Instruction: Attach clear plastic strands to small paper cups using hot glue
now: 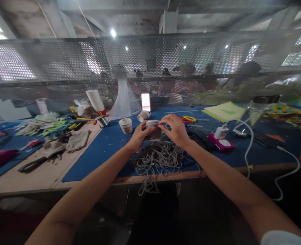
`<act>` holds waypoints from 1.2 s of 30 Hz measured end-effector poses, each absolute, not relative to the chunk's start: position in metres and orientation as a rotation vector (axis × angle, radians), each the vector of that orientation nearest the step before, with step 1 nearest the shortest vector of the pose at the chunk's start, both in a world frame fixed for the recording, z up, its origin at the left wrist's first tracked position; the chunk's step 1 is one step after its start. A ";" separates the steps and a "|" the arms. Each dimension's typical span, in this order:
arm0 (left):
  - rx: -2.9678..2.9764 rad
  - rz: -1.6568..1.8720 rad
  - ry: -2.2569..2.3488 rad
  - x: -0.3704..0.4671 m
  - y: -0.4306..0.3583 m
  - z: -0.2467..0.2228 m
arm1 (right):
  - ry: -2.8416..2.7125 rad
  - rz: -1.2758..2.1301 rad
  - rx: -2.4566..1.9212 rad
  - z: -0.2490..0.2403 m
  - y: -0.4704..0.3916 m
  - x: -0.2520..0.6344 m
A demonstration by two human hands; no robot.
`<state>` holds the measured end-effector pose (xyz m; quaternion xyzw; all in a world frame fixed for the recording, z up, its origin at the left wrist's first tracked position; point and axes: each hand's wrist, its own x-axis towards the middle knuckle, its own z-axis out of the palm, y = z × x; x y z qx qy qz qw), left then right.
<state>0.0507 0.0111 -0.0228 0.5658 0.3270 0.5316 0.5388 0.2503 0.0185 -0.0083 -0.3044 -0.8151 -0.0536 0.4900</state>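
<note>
Both my hands are at a small cup [154,131] with a pale rim and a brownish-grey side, held up over the near edge of the blue table mat. My left hand [138,136] grips it from the left, thumb across its side below the rim. On the other side, my right hand [177,131] has thumb and fingertips pinched at the rim; whether a strand of cord is between them is too small to tell. Directly below lies a tangled heap of grey cord [159,158], some loops hanging over the table edge.
Behind the cup stand a paper cup with a stick [125,126] and a cup on its side [143,116]. Stacked paper cups [95,102] lean at left, near gloves [77,141]. Yellow-handled scissors [188,119], a magenta power box [222,143] and white cables are rightward. A perforated screen [155,58] closes the back.
</note>
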 end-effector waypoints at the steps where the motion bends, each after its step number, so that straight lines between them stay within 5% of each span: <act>1: 1.356 1.263 0.785 0.051 0.011 -0.023 | -1.979 -0.154 -0.750 -0.009 0.019 0.251; 20: 1.498 1.316 0.872 0.054 0.011 -0.024 | -2.014 -0.444 -0.807 -0.010 0.020 0.250; 36: 1.252 1.207 0.604 0.051 0.008 -0.019 | -1.748 0.392 -0.656 -0.002 0.016 0.250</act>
